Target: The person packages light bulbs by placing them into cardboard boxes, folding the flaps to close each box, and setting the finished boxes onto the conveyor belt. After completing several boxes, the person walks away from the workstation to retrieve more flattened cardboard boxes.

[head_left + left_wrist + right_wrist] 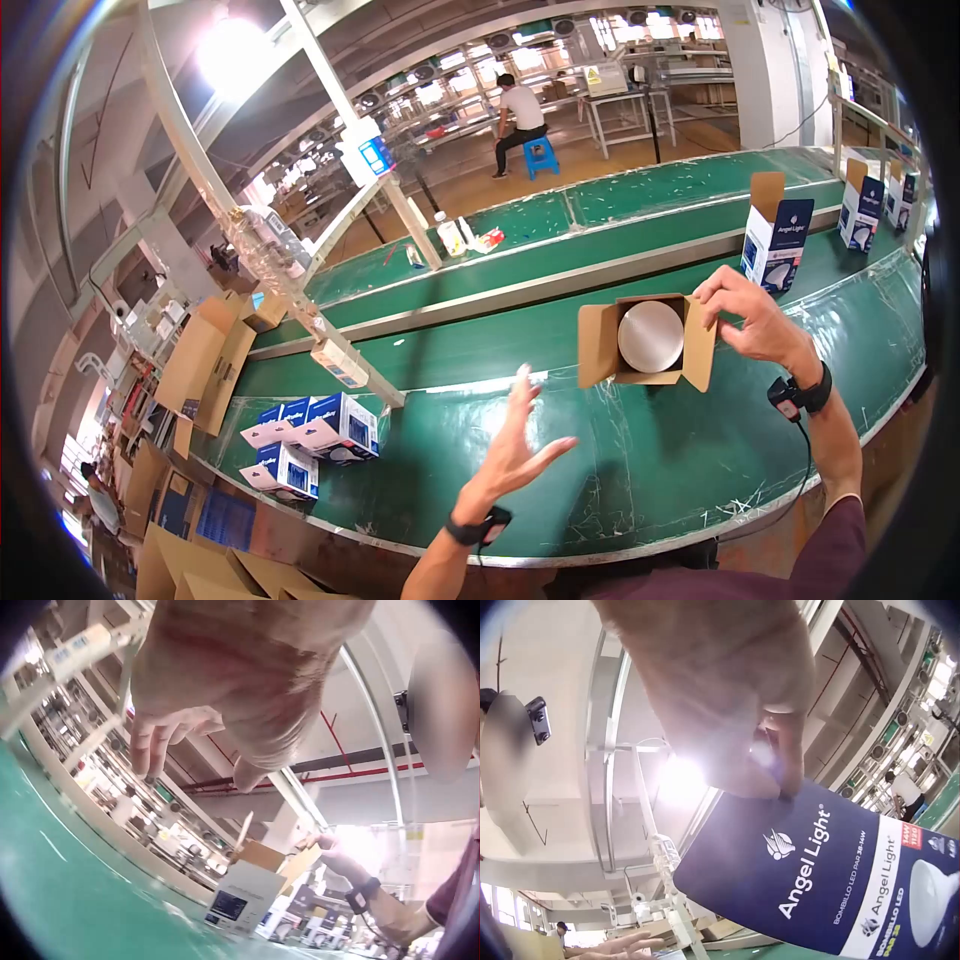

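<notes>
An open light bulb box (pixel 650 376) stands on the green conveyor belt, with its flaps spread and the round, pale face of a bulb (pixel 650 337) showing inside. My right hand (pixel 758 318) pinches the top of its right flap between thumb and fingers. Up close in the right wrist view, that dark blue flap (pixel 795 859) reads "Angel Light", with my right fingertips at its edge. My left hand (pixel 513 452) hovers over the belt to the left of the box, fingers extended and thumb spread, holding nothing. The left wrist view shows the box (pixel 244 900) beyond that hand.
Several blue-and-white boxes (pixel 345 428) sit at the left on the belt (pixel 480 500). More bulb boxes (pixel 778 240) line the right side, tops raised. A metal post (pixel 375 380) rises at left. Large cartons (pixel 215 350) stand beyond the left end. A person (pixel 522 110) sits in the background.
</notes>
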The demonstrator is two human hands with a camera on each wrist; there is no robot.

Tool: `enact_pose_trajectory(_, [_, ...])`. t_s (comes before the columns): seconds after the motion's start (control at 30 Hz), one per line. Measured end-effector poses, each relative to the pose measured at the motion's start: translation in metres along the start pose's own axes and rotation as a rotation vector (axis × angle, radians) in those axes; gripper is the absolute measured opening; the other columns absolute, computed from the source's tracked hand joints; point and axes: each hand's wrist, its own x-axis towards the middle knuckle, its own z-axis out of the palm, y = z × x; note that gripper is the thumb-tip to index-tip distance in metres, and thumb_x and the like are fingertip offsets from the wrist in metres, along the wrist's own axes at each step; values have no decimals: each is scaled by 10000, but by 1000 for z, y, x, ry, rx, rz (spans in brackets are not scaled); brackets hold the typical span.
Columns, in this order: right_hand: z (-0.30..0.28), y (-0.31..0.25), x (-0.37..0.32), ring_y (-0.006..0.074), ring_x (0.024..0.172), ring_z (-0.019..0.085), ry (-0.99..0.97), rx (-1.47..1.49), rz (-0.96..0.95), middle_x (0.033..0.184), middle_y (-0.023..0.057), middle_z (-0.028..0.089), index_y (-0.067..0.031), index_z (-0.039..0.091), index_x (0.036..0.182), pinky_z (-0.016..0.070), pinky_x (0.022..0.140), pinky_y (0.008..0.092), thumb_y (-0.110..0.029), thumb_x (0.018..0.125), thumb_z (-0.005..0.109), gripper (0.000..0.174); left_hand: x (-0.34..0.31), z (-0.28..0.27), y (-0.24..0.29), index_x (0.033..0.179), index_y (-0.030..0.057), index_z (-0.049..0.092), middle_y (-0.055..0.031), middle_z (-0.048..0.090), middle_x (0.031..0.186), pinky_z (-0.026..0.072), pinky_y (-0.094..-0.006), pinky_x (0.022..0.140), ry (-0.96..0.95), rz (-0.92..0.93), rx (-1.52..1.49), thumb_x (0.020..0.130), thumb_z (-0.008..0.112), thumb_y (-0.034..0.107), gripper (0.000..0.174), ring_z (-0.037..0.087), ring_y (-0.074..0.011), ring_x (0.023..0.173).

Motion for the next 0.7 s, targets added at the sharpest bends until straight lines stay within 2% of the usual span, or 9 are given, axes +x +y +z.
enact_pose_trajectory(0.13, [-15,4,2,200,1002,658,128,106,18,1106,87,635,-58,645,856,527,831,306,168,769,631,243,56,38,9,1675,39,-79,-223,130,1736,378,-490,1204,-36,175,-59,808,923,365,1365,415,-348,1488])
enact_pose_trajectory(0.27, [-31,49,-15,121,914,657,92,302,259,1115,67,650,-67,642,764,510,771,234,92,846,589,187,56,39,35,1686,58,-45,-215,96,1751,383,-490,1195,-16,88,-619,783,936,405,1377,379,-374,1505])
enact_pose_trajectory(0.37, [-22,71,-25,115,915,654,146,603,341,1105,92,663,-67,640,735,517,771,229,62,852,611,177,44,28,57,1689,71,-69,-212,169,1739,382,-492,1182,-241,124,-651,750,949,431,1431,449,-346,1452])
enact_pose_trajectory(0.4, [-19,74,-26,130,926,662,118,624,367,1102,118,673,-66,651,735,524,766,237,45,854,631,164,42,31,69,1695,58,78,-209,280,1697,385,-486,1183,-158,245,-390,725,963,413,1360,457,-352,1449])
enact_pose_trajectory(0.5, [0,72,-22,152,924,668,28,787,377,1098,130,677,-65,647,728,537,777,262,25,855,655,155,55,44,72,1667,60,239,-187,417,1622,365,-505,1198,-158,388,-54,749,955,342,1198,444,-352,1461])
enact_pose_trajectory(0.53, [0,75,-18,154,934,675,17,731,347,1110,131,688,-61,681,787,542,790,266,18,869,659,116,55,58,68,1470,64,551,-156,602,1450,454,-471,1130,-139,387,-219,795,918,214,782,550,-340,1371])
enact_pose_trajectory(0.63, [4,80,-14,159,966,697,-5,571,275,1145,131,719,-48,782,964,557,831,278,-1,913,669,133,48,69,78,1204,53,691,-135,702,1297,551,-399,1001,-248,333,-282,827,872,92,420,665,-314,1221])
enact_pose_trajectory(0.67, [-8,72,-17,165,1007,704,36,452,407,1144,117,732,-30,765,1172,560,886,305,-57,994,634,222,47,68,93,1025,33,707,-139,739,1202,595,-355,879,-152,352,-241,842,841,41,227,734,-304,1056])
enact_pose_trajectory(0.7, [-17,64,-19,173,1001,706,191,523,476,1129,106,730,-15,701,1292,560,925,329,-143,1057,601,286,43,70,93,1044,34,709,-142,742,1192,595,-363,882,-108,334,-239,847,837,39,235,736,-308,1049])
